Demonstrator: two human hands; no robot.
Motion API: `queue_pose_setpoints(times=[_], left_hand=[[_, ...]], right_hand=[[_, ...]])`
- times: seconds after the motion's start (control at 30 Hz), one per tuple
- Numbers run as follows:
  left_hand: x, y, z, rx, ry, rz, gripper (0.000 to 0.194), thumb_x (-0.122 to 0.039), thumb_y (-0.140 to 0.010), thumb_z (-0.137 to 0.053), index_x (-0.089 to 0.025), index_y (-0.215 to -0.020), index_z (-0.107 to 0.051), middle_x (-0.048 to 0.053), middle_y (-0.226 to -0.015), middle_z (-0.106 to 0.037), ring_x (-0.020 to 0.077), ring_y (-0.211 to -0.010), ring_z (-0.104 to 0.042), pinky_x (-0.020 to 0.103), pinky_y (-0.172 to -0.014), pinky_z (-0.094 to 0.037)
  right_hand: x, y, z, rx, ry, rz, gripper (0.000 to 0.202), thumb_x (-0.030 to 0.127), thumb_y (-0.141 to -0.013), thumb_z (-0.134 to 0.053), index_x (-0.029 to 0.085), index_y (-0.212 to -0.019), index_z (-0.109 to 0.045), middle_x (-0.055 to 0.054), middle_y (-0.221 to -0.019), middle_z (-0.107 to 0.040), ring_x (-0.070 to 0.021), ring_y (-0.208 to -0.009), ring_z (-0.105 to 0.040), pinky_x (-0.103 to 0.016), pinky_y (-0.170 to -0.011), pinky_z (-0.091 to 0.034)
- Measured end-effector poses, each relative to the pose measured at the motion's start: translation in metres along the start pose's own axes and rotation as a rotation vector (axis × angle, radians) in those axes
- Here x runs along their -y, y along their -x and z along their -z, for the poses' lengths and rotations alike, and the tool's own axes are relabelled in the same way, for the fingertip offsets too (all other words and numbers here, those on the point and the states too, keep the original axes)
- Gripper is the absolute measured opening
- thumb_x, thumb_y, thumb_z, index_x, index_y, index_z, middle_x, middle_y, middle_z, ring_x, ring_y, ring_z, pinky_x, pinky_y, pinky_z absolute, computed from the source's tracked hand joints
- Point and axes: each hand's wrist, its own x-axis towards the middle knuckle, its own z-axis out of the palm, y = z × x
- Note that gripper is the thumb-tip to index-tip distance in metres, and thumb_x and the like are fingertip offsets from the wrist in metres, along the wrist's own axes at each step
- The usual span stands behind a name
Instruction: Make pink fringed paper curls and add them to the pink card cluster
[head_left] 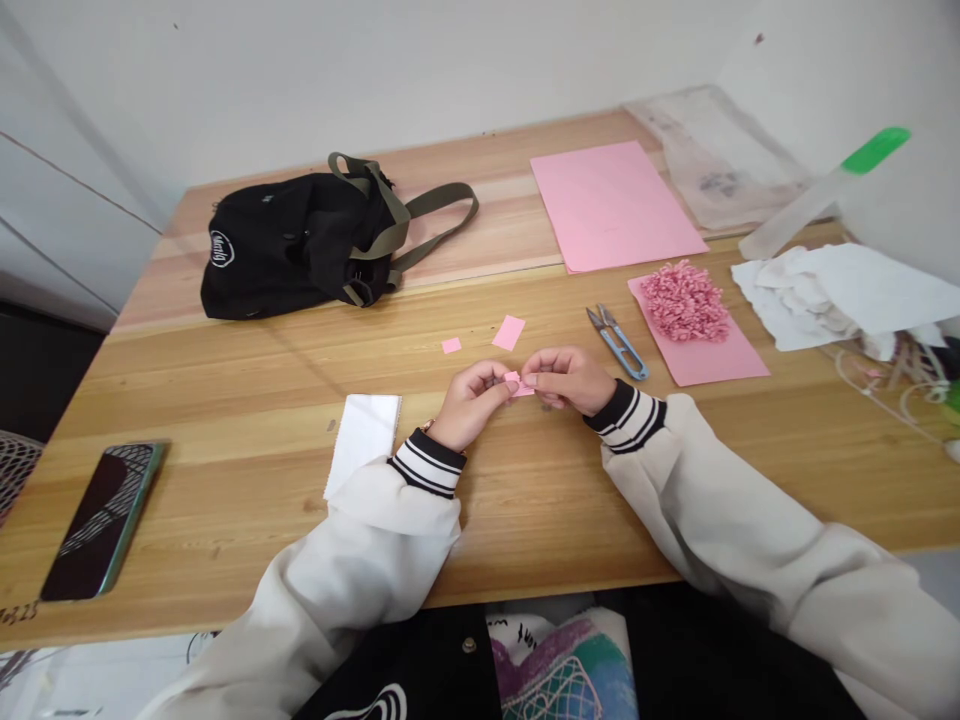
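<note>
Left hand (472,402) and right hand (568,381) pinch small pink paper (524,391), likely keeping it steady; thread snips (628,345) sit near, at 2 o'clock

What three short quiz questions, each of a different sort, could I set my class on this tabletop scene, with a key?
1. Multiple choice: what rests on the pink sheet beside the snips?
A) a phone
B) a fluffy pink bundle
C) a black bag

2. True or false: the left hand and the right hand both have their fingers on one folded pink piece.

3. Fill in: beyond the hands, ____ small loose pieces of pink lie on the table.

Key: 1. B; 2. true; 3. two.
</note>
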Motion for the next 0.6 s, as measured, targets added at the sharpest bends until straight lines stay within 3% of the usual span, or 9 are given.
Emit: queue_pose_setpoints(times=[0.6], left_hand=[[0.0011,0.0001,0.0005,0.024,0.074,-0.017,0.018,-0.027,-0.066,-0.068,-0.014,-0.07,-0.056,-0.003,-0.06,-0.055,0.0078,-0.058,-0.049,0.023,-0.06,-0.038]], right_hand=[[0.0033,0.001,-0.0021,0.017,0.031,-0.003,0.024,0.03,-0.065,-0.071,0.013,-0.065,-0.054,0.008,-0.042,-0.047,-0.0016,-0.031,-0.033,-0.017,-0.031,-0.021]])
